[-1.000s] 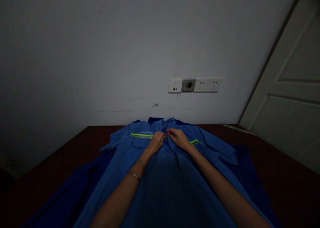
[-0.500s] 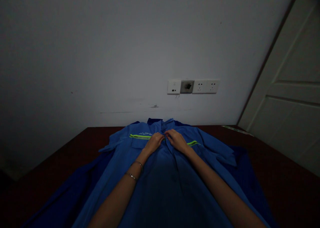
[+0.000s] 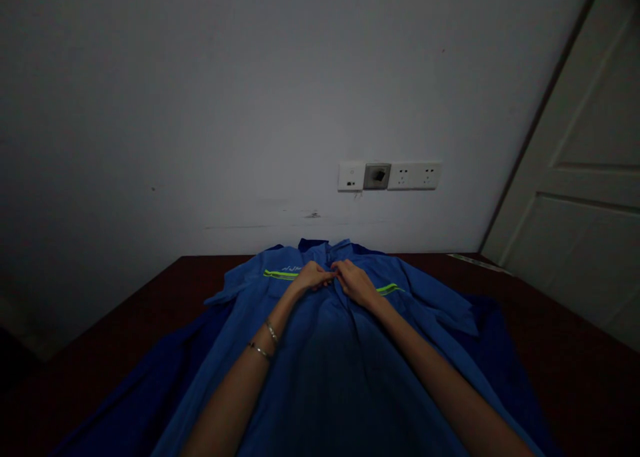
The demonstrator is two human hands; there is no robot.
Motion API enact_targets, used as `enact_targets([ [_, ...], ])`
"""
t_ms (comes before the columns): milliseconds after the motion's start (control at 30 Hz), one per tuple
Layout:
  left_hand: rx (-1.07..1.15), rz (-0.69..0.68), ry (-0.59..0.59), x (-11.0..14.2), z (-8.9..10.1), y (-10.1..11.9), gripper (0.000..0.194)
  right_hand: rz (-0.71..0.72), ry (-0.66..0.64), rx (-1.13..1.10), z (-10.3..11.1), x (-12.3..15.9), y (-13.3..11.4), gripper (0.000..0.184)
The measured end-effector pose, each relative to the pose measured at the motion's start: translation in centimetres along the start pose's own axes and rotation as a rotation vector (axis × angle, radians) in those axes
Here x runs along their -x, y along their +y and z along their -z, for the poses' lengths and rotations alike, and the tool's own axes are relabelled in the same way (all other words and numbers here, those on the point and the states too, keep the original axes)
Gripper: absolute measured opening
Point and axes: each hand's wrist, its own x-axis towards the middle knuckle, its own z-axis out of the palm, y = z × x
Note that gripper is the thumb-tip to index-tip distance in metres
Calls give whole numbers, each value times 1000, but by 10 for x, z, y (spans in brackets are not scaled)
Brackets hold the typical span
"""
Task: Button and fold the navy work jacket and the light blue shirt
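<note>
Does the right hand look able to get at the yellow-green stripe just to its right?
Probably yes: the right hand is at the front of the light-blue shirt, and the yellow-green stripe shows close beside it, with nothing seen lying over that part.

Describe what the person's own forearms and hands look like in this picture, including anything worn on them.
Both the left hand and the right hand are bare, without gloves, and no sleeve shows on either forearm. Two thin, silvery bracelets sit on the left forearm, one nearer the hand; none shows on the right. Dim light hides finer detail.
</note>
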Motion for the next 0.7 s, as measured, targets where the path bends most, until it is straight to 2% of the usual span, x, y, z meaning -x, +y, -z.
enact_targets([
  [100,86,22,4,1,-9,1,31,9,2,-4,0,0,0,26],
  [233,165,11,-25,-2,-8,-3,22,11,22,-15,-1,1,0,25],
  [567,145,42,31,-8,-7,-17,18,18,25,-75,-4,-1,1,21],
  [700,159,54,53,-9,-7,-18,17,-6,56,-167,-7,-1,3,17],
])
